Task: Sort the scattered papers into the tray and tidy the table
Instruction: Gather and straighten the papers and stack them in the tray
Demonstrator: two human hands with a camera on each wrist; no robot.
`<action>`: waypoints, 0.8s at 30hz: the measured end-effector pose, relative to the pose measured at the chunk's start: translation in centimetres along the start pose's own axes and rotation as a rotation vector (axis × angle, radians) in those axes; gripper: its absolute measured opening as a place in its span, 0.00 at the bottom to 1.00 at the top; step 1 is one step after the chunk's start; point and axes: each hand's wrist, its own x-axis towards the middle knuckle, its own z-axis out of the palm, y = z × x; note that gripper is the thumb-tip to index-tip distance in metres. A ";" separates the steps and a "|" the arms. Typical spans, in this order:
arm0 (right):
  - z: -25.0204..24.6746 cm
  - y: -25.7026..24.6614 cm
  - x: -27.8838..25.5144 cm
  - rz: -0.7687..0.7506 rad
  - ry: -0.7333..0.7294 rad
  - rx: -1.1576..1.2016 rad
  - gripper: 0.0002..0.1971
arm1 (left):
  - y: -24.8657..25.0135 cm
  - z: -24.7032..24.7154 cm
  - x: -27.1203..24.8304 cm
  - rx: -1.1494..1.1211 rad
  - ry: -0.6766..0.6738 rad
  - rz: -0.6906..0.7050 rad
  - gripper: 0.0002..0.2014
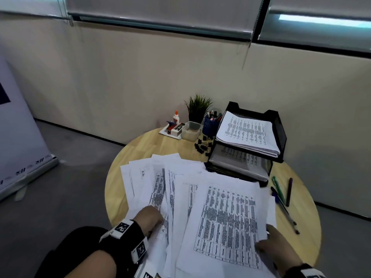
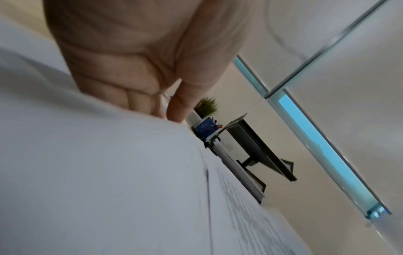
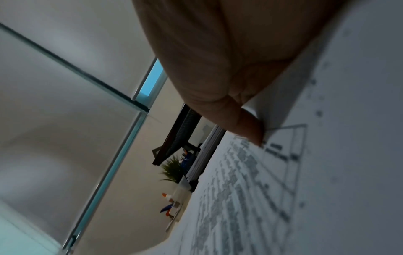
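Observation:
Printed papers lie fanned over the near half of a round wooden table. At the fan's left side is my left hand, its fingers tucked among the sheets; in the left wrist view the thumb and fingers close together at a sheet's edge. My right hand pinches the right edge of the top sheets, thumb on the printed page. A black mesh two-tier tray stands at the back right, with paper stacks in both tiers.
Three pens lie to the right of the papers. Behind them, left of the tray, are binder clips, a blue pen cup, a small plant, a clear box and a glue bottle.

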 end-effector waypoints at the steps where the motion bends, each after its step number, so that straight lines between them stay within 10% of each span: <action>1: -0.2 -0.1 -0.2 0.010 -0.003 0.007 0.17 | -0.2 -0.2 -0.1 -0.045 0.013 0.001 0.03; 15: 2.7 -0.2 -0.3 -0.177 -0.119 0.074 0.22 | -0.6 -0.3 -1.4 -0.289 -0.278 0.008 0.41; 20: 5.2 0.9 1.0 -0.168 -0.208 0.125 0.35 | -0.2 1.0 -2.5 -0.302 -0.318 0.042 0.31; 24: 4.5 0.4 0.1 -0.185 -0.190 0.182 0.17 | 0.2 0.8 -3.0 -0.274 -0.313 0.108 0.33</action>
